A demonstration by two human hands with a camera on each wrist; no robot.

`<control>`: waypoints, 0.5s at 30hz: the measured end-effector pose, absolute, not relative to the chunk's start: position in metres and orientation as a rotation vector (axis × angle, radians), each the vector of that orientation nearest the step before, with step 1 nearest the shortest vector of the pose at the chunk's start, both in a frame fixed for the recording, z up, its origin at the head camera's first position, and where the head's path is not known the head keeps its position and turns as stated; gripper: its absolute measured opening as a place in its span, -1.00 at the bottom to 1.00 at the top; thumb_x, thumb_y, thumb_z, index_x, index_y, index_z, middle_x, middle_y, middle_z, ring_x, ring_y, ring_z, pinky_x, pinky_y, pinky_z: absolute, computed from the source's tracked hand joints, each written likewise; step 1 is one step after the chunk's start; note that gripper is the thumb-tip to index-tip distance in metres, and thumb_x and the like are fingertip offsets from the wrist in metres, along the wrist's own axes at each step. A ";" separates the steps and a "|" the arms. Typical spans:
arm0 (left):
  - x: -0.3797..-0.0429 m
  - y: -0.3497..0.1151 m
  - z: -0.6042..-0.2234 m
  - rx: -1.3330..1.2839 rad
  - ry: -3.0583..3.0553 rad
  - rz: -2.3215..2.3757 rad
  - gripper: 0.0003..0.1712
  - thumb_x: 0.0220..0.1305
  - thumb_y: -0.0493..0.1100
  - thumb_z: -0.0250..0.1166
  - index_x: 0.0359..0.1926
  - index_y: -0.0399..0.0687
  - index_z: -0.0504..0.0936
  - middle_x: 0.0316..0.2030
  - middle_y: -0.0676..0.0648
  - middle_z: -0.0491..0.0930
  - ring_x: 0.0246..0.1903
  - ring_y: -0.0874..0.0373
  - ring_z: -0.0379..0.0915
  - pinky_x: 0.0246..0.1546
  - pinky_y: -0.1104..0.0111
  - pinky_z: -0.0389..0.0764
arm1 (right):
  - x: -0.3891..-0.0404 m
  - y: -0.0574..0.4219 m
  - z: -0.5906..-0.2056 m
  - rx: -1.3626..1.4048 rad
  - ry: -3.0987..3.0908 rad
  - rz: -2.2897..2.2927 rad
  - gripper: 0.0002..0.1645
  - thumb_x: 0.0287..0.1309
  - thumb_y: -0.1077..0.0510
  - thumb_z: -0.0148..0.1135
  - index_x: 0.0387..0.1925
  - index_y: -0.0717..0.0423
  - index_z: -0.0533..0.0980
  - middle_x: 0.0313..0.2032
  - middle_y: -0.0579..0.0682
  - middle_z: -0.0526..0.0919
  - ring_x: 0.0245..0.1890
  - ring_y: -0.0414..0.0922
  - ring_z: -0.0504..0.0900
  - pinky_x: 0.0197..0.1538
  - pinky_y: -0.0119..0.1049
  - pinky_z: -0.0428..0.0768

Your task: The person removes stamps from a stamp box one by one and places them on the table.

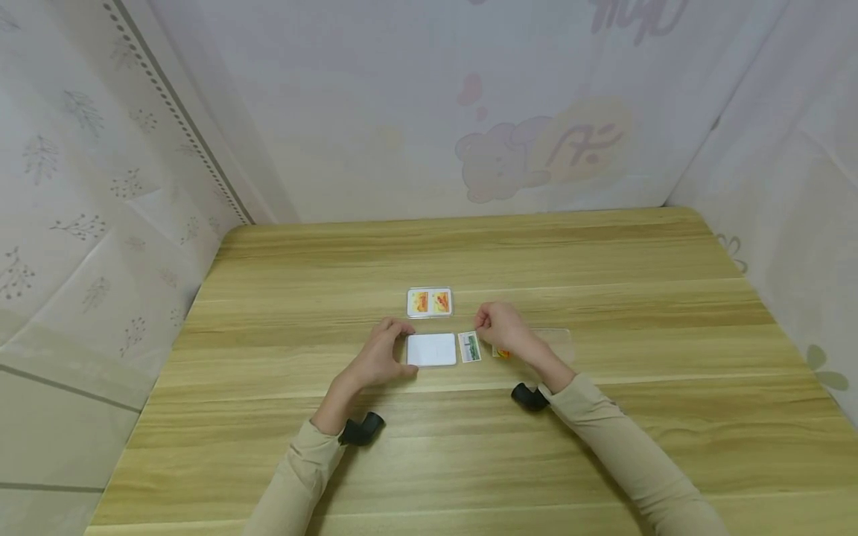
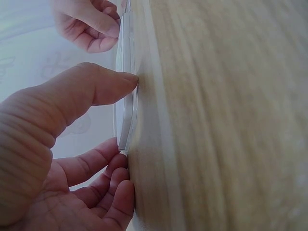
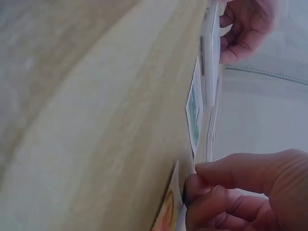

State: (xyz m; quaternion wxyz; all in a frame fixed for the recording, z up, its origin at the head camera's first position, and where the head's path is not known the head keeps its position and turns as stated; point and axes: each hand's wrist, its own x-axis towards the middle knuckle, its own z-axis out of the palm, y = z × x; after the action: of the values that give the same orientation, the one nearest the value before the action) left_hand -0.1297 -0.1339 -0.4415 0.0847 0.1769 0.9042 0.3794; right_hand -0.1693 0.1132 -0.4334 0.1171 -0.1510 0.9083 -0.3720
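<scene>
A white rectangular case (image 1: 431, 350) with a clear rim lies on the table. My left hand (image 1: 380, 355) holds it by its left end, thumb at the near edge and fingers at the far edge. To the case's right lies a green-and-white postage stamp (image 1: 470, 347). Over that stamp's far right corner, my right hand (image 1: 503, 326) has its fingers curled, with thumb and forefinger meeting; I see nothing between them. The right wrist view shows the stamp (image 3: 194, 113) just beyond these fingertips. A yellow-orange stamp (image 1: 501, 353) lies partly hidden under the right hand.
Farther back sits a clear case (image 1: 430, 302) with two orange stamps on white backing. A transparent flat piece (image 1: 559, 341) lies right of the right hand. Black wrist pieces (image 1: 362, 429) show near both sleeves. The wooden table (image 1: 429, 253) meets a curtain at the back.
</scene>
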 end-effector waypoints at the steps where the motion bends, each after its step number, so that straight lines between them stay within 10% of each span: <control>1: -0.130 -0.134 -0.442 0.528 2.697 1.133 -0.37 -0.22 -0.36 0.52 -0.05 -0.37 0.48 -0.07 -0.21 0.39 0.01 -0.12 0.26 0.09 0.05 0.32 | -0.169 0.112 -0.433 -0.442 2.667 -1.077 -0.90 -0.07 0.46 0.14 -0.51 0.26 0.51 -0.59 -0.02 0.48 -0.55 -0.19 0.41 -0.47 -0.44 0.38; 15: -0.129 -0.135 -0.441 0.549 2.691 1.148 -0.37 -0.22 -0.36 0.51 -0.05 -0.38 0.47 -0.07 -0.23 0.39 0.01 -0.14 0.25 0.09 0.03 0.32 | -0.168 0.107 -0.430 -0.446 2.644 -1.037 -0.86 -0.07 0.33 0.35 -0.50 0.26 0.51 -0.59 -0.02 0.50 -0.55 -0.19 0.42 -0.47 -0.41 0.41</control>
State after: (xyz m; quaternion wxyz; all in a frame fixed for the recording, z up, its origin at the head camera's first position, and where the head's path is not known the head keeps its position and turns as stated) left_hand -0.1289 -0.1350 -0.4408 0.0825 0.1837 0.9009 0.3844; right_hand -0.1676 0.1069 -0.4299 0.1329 -0.1536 0.9115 -0.3576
